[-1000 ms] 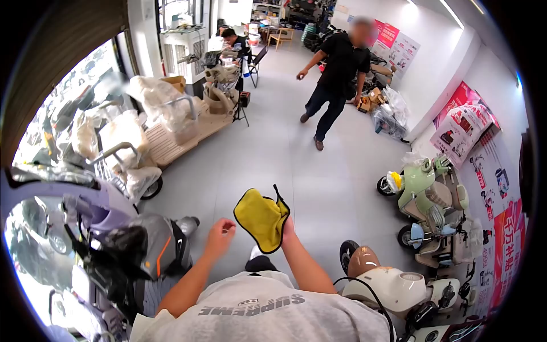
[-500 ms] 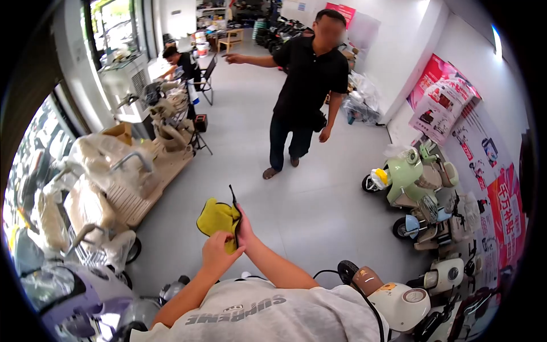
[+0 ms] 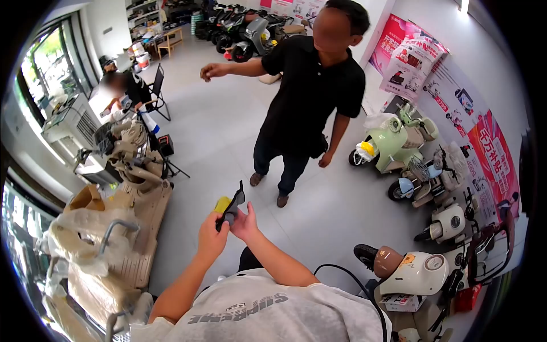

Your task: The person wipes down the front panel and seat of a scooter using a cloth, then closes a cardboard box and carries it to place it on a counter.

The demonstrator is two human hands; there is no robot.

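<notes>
In front of my chest both hands meet at a cloth (image 3: 223, 204), of which a yellow part and a dark grey, black-edged part show. My left hand (image 3: 212, 236) is closed on its lower left side, thumb on the dark part. At its right side is my right hand (image 3: 246, 223), palm up and fingers partly spread, against the cloth's edge. A black strip sticks up from the cloth's top.
A person in black (image 3: 310, 102) stands just ahead, one arm stretched left. Another person (image 3: 134, 91) sits at the back left. Wrapped scooter parts (image 3: 91, 239) lie left; a green scooter (image 3: 393, 137) and a cream scooter (image 3: 419, 273) stand right.
The standing person has come closer. My view has turned to the right scooters' nearer side less than the left parts'; the cloth, mostly yellow before, now shows its dark side, and my left hand has taken hold of it.
</notes>
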